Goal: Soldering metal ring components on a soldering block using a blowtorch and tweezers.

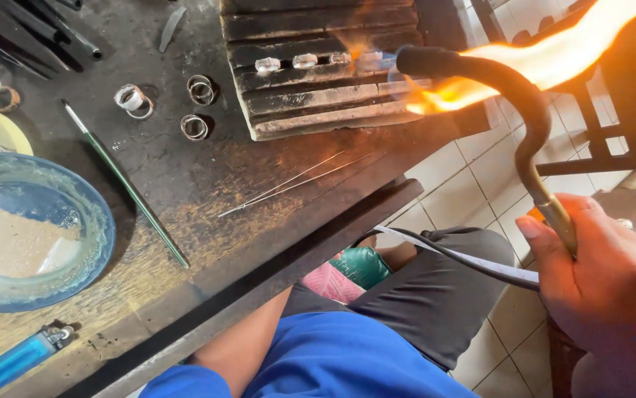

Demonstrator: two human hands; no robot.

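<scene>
Torch (524,125) in right hand (612,295) (flame lit)

Right hand (612,295) fisted, thumb up (left hand unseen)

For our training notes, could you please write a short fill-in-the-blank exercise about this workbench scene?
1. The right hand holds a curved torch whose ____ blows to the right.
2. Four small rings lie in a row on the charred ____.
3. The blue bowl holds a pale ____.
4. A ____ lighter lies at the bench's near edge.

Missing words: flame; block; powder; blue
</scene>
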